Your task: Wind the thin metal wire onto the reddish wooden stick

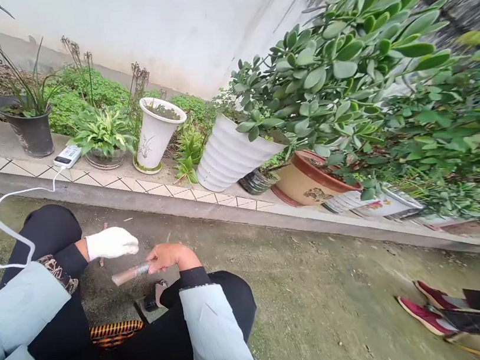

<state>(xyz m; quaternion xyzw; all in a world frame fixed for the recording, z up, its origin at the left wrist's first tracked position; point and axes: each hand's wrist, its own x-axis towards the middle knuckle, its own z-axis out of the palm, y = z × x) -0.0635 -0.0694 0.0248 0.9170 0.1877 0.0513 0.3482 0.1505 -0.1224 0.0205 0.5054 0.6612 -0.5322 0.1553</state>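
My right hand (171, 256) is bare and closed around one end of a short wooden handle (124, 276), which has silvery wire (142, 269) wound round it beside my fingers. The handle's other end points left, above the ground between my knees. My left hand (112, 243), in a white knitted glove, hovers just above and left of the handle, apart from it. Its fingers are drawn together; whatever they pinch is too small to make out. A brown piece (102, 261) shows partly behind the gloved hand.
A tiled ledge (129, 185) carries a black pot (30, 129), white pots (155, 133) and a large planter (306, 179). A white device (68, 157) trails a white cable (14, 194) toward me. Another person's red shoes (424, 315) are at lower right.
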